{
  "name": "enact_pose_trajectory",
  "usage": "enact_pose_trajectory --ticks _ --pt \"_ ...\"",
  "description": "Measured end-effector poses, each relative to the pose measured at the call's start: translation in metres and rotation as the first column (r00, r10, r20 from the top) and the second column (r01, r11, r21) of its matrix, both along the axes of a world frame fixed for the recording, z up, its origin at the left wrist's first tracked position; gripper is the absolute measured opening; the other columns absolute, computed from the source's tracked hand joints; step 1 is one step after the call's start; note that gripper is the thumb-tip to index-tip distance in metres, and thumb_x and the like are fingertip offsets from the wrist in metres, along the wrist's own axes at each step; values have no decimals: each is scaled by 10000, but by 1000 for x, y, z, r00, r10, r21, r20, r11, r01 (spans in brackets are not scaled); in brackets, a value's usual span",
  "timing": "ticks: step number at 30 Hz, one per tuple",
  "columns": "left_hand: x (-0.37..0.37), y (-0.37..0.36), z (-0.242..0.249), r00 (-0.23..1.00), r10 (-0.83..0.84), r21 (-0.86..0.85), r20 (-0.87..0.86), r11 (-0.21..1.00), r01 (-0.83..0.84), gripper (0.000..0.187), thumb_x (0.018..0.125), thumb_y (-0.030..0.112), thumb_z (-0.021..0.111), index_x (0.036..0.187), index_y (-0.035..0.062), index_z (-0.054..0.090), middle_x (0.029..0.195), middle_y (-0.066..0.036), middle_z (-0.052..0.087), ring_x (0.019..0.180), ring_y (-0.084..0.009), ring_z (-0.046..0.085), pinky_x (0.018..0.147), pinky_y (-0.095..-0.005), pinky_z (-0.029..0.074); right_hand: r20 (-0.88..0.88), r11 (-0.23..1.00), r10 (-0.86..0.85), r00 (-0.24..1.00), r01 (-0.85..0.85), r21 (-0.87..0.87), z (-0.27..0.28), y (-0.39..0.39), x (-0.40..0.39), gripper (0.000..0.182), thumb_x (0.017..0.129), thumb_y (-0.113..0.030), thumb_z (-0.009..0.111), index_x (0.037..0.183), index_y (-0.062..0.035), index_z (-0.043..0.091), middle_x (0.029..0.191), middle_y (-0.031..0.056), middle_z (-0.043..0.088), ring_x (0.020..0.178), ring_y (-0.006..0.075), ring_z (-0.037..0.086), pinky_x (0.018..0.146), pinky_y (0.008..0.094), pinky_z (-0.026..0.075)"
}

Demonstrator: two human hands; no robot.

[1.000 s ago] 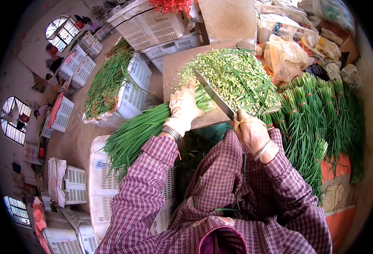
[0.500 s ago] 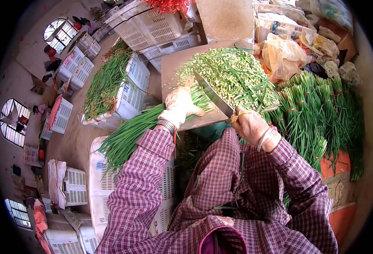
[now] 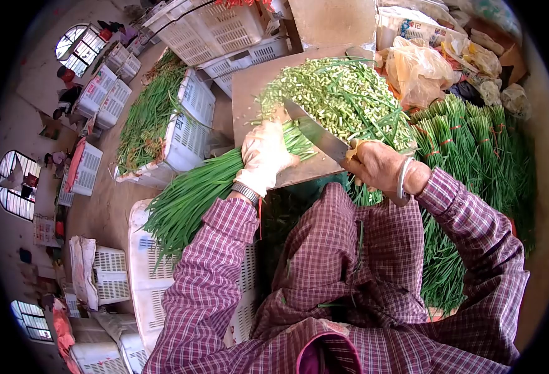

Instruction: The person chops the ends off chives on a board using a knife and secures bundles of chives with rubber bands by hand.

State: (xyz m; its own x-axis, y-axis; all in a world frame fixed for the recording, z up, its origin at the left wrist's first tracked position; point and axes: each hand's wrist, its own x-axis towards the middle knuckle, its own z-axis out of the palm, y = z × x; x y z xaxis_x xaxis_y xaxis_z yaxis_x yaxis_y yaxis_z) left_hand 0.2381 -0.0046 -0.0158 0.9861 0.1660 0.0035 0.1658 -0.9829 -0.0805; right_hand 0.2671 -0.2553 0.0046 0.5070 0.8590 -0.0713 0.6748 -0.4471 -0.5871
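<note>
My left hand [image 3: 263, 154], in a pale glove, is closed over a bundle of garlic chives [image 3: 190, 194] and presses it on the board [image 3: 248, 93]. The long green leaves hang off the board's left edge, while the pale stem ends point toward the blade. In my right hand [image 3: 380, 166] is a broad kitchen knife [image 3: 318, 138], gripped by its handle, which the fingers mostly hide. Its blade lies slantwise between the stem ends and a heap of chopped stems [image 3: 333, 100]. A few long leaves are mixed into that heap.
Banded chive bundles [image 3: 461, 143] are stacked to the right. Plastic bags [image 3: 419, 71] lie behind them. A white crate [image 3: 190, 118] heaped with greens stands at the left, and another crate [image 3: 146, 280] is beside my left arm. More crates [image 3: 215, 31] are stacked at the back.
My right wrist and forearm have swung outward to the right, and the knife lies at a flatter slant. My left hand keeps its hold on the chives. The view has shifted slightly.
</note>
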Motion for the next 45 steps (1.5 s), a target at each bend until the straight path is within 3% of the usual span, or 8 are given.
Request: enact_pose_trajectory --ticks 5,21,29,35,39,41,42,45 --pt "-6 -1 -5 1000 -7 -18 -9 1000 7 777 556 454 896 1167 73 605 1020 -142 669 926 -313 713 805 -428 583 -282 981 -192 940 186 -46 10 21 -4 308 993 -215 536 835 19 658 729 120 696 680 226 721 643 369 572" --pt "1 9 1 994 -31 -122 100 992 43 734 547 437 926 1123 71 654 999 -137 722 909 -317 726 774 -425 591 111 928 -355 928 335 167 -74 26 -50 336 961 -253 622 985 80 576 793 283 657 813 442 669 726 499 528" --pt "-5 16 13 1000 18 -249 -21 968 -23 1365 513 495 934 1588 33 231 1409 -224 554 1321 -350 532 1085 -408 447 448 895 -421 789 443 61 -78 107 32 147 935 -120 534 997 3 586 830 202 714 782 354 727 655 468 564" --pt "-92 22 13 773 -153 -286 616 871 401 1019 672 293 918 1519 62 400 1527 -203 438 1428 -340 407 1184 -432 346 522 903 -358 774 429 -16 -74 84 81 268 904 -258 673 1071 -55 618 885 197 683 832 354 691 708 456 548" --pt "-173 -7 -19 826 90 -703 556 580 411 572 796 204 864 1298 50 637 1277 -109 674 1191 -252 632 1026 -362 498 553 929 -364 749 251 272 -27 62 47 506 796 -260 790 1227 -54 622 1022 188 658 964 353 650 808 452 539" --pt "-180 -16 -53 914 276 -950 297 184 253 513 855 175 825 1313 46 634 1217 -87 702 1112 -209 669 986 -332 520 592 934 -313 742 127 335 12 83 17 677 757 -273 826 1352 -71 574 1147 161 632 1096 340 606 902 412 510" --pt "-179 -18 -69 926 372 -909 55 -364 201 519 877 165 807 1340 29 614 1218 -105 699 1082 -190 681 942 -313 537 654 960 -220 724 43 275 16 102 7 708 752 -286 830 1375 -86 558 1190 148 626 1136 328 594 956 419 484" --pt "-170 -14 -79 928 371 -906 46 -375 195 633 960 399 699 1440 32 511 1301 -150 644 1169 -210 631 1012 -352 487 749 993 79 658 -116 -3 13 156 -14 849 707 -374 854 1444 -132 508 1303 126 600 1225 291 564 1082 459 406"
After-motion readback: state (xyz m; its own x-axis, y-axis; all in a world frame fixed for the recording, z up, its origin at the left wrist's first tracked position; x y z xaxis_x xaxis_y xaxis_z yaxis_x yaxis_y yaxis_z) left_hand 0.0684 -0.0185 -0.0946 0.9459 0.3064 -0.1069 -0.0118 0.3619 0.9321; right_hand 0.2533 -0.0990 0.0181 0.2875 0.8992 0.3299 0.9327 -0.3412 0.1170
